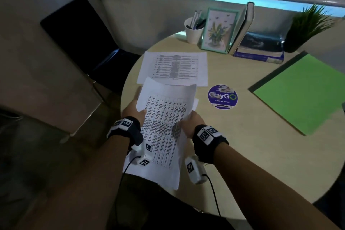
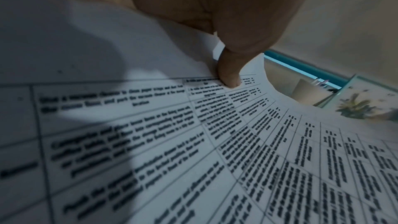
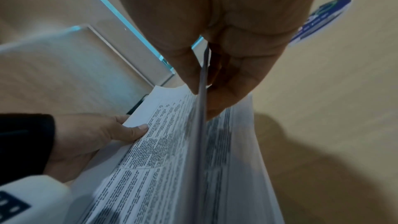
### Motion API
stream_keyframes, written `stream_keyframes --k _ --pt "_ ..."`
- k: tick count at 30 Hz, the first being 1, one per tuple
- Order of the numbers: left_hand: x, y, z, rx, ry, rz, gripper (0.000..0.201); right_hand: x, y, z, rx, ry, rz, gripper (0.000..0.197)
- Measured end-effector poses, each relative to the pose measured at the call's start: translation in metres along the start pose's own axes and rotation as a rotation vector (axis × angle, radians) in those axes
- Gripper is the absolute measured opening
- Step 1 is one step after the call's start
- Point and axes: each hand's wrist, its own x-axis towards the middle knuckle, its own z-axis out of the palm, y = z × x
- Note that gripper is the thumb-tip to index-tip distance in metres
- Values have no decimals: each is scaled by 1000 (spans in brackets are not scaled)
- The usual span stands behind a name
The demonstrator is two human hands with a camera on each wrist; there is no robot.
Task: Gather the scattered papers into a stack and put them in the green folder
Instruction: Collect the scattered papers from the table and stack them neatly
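Observation:
Both hands hold a loose stack of printed papers [image 1: 164, 117] above the near left part of the round table [image 1: 242, 145]. My left hand [image 1: 133, 110] pinches its left edge, thumb on top [image 2: 229, 74]. My right hand [image 1: 188, 119] pinches the right edge, thumb above and fingers below [image 3: 228, 88]. The left hand [image 3: 103, 135] also shows in the right wrist view. One more printed sheet [image 1: 175, 67] lies flat on the table beyond the stack. The green folder [image 1: 302, 91] lies shut at the right of the table.
A round purple sticker [image 1: 222, 96] sits mid-table. Along the far edge stand a white pen cup [image 1: 193, 31], a framed picture [image 1: 218, 30], books [image 1: 259, 46] and a potted plant [image 1: 306, 26]. A dark chair [image 1: 84, 39] stands left of the table.

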Motion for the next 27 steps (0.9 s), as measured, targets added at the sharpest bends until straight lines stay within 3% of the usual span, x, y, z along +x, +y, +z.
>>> stream_keyframes --k 7,14,16,20,24,27 --pt "3 -24 17 89 39 -29 45 10 15 13 -118 -8 79 24" --pt "21 -25 14 158 65 -71 55 22 20 -22 -190 175 89 21" --pt "29 -18 9 162 68 -69 54 28 14 -38 -173 190 81 18" --pt "56 11 3 185 61 24 47 45 -3 -70 -216 246 47 37" --pt "86 51 3 202 -2 115 42 63 -22 -95 -255 262 66 30" --pt "108 73 2 210 -56 99 47 76 -30 -107 -248 265 127 25"
